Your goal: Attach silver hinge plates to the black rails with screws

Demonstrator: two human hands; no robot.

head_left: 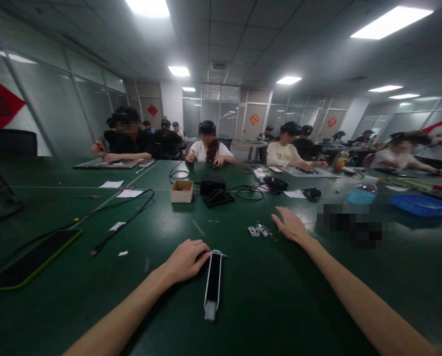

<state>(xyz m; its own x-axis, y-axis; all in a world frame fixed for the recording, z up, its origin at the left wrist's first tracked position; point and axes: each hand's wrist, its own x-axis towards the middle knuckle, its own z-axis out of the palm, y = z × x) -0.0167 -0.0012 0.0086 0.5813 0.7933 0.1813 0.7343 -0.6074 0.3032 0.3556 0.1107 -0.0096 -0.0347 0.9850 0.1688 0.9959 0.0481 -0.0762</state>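
Observation:
A long narrow device [214, 282] with a black face and a pale frame lies on the green table, its light grey end towards me. My left hand [187, 259] rests beside its far end, fingertips at the frame; the fingers are bent and partly hidden, so whether they grip it is unclear. Several small silvery flat pieces [258, 230] lie in a loose cluster right of the device. My right hand [290, 225] is just right of that cluster, low over the table, fingers apart and holding nothing.
Beyond my hands are an open box [181, 192], a black box [212, 184] and cables. A phone-like black panel [33, 257] lies left, a blue tray [423, 204] right. Several people sit across the table [161, 222].

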